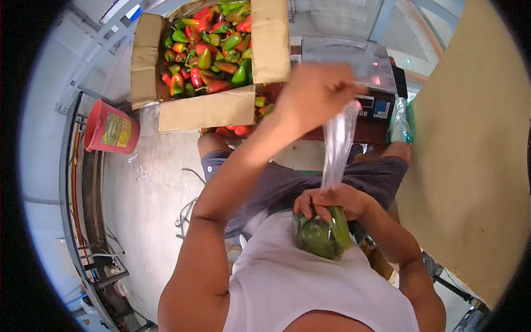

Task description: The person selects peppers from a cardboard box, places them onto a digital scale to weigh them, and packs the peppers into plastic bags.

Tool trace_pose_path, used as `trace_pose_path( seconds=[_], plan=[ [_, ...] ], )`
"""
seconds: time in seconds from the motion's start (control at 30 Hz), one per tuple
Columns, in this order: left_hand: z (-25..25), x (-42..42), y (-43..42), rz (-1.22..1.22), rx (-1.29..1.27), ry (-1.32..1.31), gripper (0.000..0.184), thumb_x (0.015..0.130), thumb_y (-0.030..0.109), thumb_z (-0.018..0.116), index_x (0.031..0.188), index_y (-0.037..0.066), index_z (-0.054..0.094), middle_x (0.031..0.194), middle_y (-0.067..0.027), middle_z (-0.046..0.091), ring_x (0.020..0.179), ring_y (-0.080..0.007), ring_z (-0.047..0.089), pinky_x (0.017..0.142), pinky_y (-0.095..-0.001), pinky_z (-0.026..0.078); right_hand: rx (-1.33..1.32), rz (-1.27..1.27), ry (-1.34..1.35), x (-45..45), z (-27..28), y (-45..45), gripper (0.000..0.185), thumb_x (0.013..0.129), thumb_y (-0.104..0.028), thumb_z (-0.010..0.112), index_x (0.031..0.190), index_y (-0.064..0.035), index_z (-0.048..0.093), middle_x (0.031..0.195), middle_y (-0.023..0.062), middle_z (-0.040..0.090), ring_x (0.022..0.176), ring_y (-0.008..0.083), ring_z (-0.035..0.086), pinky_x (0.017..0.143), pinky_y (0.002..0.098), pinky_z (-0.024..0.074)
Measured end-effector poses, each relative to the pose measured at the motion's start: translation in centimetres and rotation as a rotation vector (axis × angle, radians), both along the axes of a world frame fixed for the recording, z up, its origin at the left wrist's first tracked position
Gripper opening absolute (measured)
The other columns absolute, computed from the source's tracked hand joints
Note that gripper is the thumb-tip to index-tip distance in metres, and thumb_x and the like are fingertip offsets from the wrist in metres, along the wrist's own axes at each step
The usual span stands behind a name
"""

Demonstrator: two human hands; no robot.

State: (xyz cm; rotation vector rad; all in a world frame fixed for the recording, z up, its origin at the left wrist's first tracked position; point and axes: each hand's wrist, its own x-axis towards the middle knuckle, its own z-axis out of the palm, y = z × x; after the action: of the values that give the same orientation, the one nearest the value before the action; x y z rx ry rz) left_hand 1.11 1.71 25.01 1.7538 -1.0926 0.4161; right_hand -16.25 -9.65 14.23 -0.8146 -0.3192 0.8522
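My left hand (321, 94), a little blurred, is closed on the top end of a clear plastic bag (339, 138) and holds it up above my lap. The bag's neck stretches down, gathered and drawn out thin, to my right hand (340, 200). That hand's fingers wrap round the bag just above its filled part, close to my chest. Inside the bag are green vegetables (318, 235), one dark and rounded, another long and lighter green; their exact kind is hard to tell.
An open cardboard box (207, 108) of red and green peppers (210, 50) stands ahead. To its right is a digital scale (373, 105) with a clear cover. A red bucket (119, 130) sits on the left. A large brown board (470, 166) fills the right side.
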Motion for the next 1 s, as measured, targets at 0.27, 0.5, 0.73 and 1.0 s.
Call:
trace_pose_path(
  seconds=[0.27,0.5,0.73,1.0],
  plan=[
    [-3.1,-8.3,4.1,-0.648,0.713,0.076,0.036,0.083,0.038,0.072,0.1,0.009,0.06,0.075,-0.0121,0.064,0.071,-0.0376,0.066,0.065,-0.0486,0.053,-0.313,-0.158,-0.044,-2.5,1.7,0.4,0.028,0.1,-0.031,0.054,0.094,-0.0069,0.067,0.086,0.004,0.058,0.09,0.0208,0.055,0.084,0.0366,0.0461],
    [2.0,-8.2,9.7,-0.453,0.575,-0.143,0.017,0.089,0.02,0.068,0.102,0.011,0.061,0.072,-0.0036,0.056,0.057,-0.0244,0.061,0.045,-0.0392,0.046,-0.733,-0.355,-0.921,-0.2,11.4,-5.5,0.013,0.09,-0.016,0.071,0.088,-0.0036,0.071,0.102,0.008,0.066,0.105,0.0261,0.06,0.092,0.0405,0.0454],
    [0.0,-16.6,3.4,-0.183,-0.028,0.281,0.035,0.094,0.014,0.069,0.129,0.01,0.063,0.097,-0.0112,0.071,0.074,-0.0269,0.069,0.062,-0.0382,0.057,-1.076,-1.158,-1.519,1.2,13.4,-7.2,0.017,0.067,-0.006,0.084,0.08,-0.0078,0.072,0.096,0.0032,0.065,0.099,0.0277,0.061,0.099,0.0467,0.0476],
    [-7.9,-7.3,2.2,-0.511,0.08,0.288,0.012,0.095,0.015,0.065,0.099,0.004,0.067,0.084,-0.0126,0.066,0.07,-0.0242,0.065,0.062,-0.0394,0.052,0.114,-0.948,-0.637,2.5,6.4,-5.8,0.031,0.077,-0.027,0.081,0.081,-0.0057,0.059,0.095,0.0045,0.051,0.099,0.0212,0.05,0.095,0.0421,0.0505]
  ],
)
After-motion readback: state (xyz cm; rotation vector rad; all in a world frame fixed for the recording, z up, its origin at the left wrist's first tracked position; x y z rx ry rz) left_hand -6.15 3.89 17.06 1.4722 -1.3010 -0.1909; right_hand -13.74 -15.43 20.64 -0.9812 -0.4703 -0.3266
